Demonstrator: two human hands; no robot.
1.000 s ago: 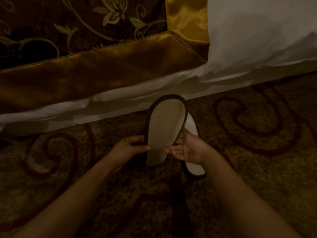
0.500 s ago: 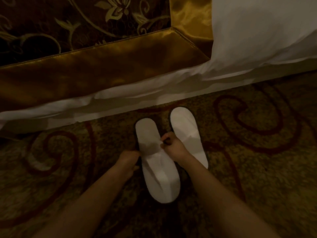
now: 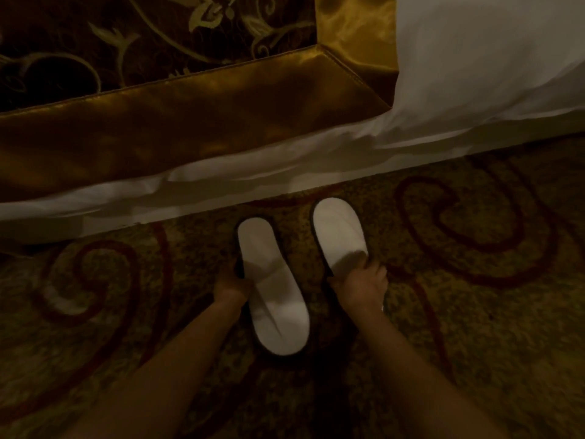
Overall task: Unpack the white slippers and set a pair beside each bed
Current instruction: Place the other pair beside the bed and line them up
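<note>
Two white slippers with dark edging lie flat on the patterned carpet beside the bed (image 3: 221,198). The left slipper (image 3: 272,286) lies whole in view, its far end pointing at the bed. My left hand (image 3: 232,285) grips its left edge near the middle. The right slipper (image 3: 340,232) lies a little farther away, close to the bed base. My right hand (image 3: 362,285) covers its near half, fingers on its upper. The two slippers lie roughly parallel with a narrow gap between them.
The bed's white sheet (image 3: 474,74) and a gold-bordered dark floral runner (image 3: 190,109) hang over the edge above the slippers. Brown carpet with dark red swirls (image 3: 474,232) spreads left, right and toward me.
A second ago I held one slipper sole-up in both hands. It now lies flat on the carpet. My right hand has shifted from it to the right slipper.
</note>
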